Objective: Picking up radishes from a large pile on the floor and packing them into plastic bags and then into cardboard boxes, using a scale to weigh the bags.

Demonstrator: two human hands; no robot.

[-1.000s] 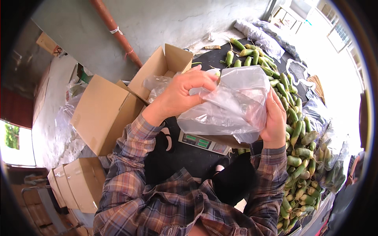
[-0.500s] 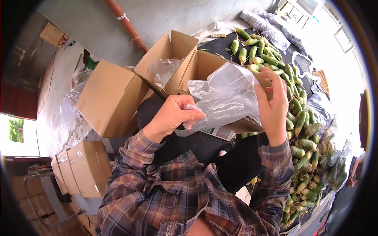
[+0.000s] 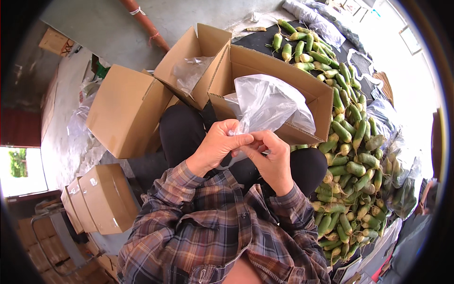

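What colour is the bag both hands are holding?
The bag is translucent whitish, seen best in the head view.

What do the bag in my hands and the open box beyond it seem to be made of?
The bag looks like thin, glossy plastic film: translucent, creased and catching light. The box seems matte brown cardboard, with stiff walls and sharp corners; probably corrugated.

The open cardboard carton [image 3: 274,65] is plain brown; the plastic bag [image 3: 269,102] over its near edge is translucent white. Right of the carton, radishes [image 3: 357,169] run green to cream. Nearer than the carton: black trousers [image 3: 178,132], a plaid shirt [image 3: 208,236] in brown, navy and orange.
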